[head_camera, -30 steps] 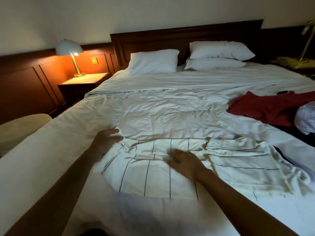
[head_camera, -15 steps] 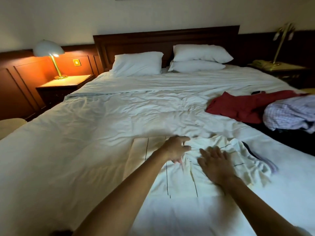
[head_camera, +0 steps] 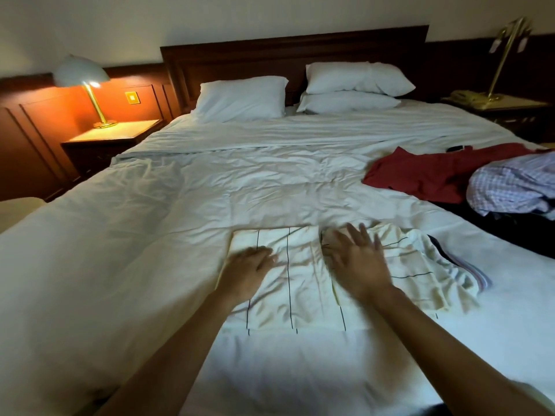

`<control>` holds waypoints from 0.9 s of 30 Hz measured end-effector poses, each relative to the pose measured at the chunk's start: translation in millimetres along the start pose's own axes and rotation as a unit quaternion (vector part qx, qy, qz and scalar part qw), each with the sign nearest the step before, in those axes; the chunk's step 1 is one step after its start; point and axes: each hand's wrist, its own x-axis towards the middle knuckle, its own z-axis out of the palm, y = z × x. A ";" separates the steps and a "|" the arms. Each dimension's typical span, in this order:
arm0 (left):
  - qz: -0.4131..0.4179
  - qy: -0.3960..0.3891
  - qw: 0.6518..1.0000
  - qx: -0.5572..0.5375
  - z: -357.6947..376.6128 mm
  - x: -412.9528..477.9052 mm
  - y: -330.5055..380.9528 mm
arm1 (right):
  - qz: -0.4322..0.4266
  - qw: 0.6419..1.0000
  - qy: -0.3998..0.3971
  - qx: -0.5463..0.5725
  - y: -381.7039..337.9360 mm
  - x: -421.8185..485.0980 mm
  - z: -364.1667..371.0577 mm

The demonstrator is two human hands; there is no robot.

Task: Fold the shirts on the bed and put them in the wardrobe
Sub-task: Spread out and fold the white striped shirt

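A cream shirt (head_camera: pixel 295 283) with thin dark stripes is laid on the near part of the bed (head_camera: pixel 210 187), partly folded, its left portion flattened into a rectangle and its right portion still rumpled. The left hand (head_camera: pixel 247 270) is pressed palm-down on the left edge of the folded portion, fingers loosely curled, nothing gripped. The right hand (head_camera: pixel 356 259) is spread flat and wide over the middle of the shirt, fingers extended, nothing gripped; it is slightly blurred. A red shirt (head_camera: pixel 426 172) is spread on the right side of the bed, well apart from the cream shirt. A checked shirt (head_camera: pixel 513 187) is heaped at the right edge, overlapping the red shirt. Three white pillows (head_camera: pixel 241 97) are set against the headboard (head_camera: pixel 294 55). A lit lamp (head_camera: pixel 82 76) is stood on the left bedside counter (head_camera: pixel 117 135).
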 end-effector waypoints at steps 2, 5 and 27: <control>-0.022 0.010 0.998 -0.067 -2.2 12.3 -4.4 | -0.078 0.993 0.026 0.087 -35.9 5.8 -5.5; -0.020 -0.043 0.999 0.006 1.4 24.9 -21.7 | -0.160 0.982 -0.084 0.052 -77.3 1.7 12.4; -0.011 -0.045 0.990 0.131 19.6 42.0 -57.1 | 0.049 0.985 -0.120 -0.115 -72.5 62.9 69.5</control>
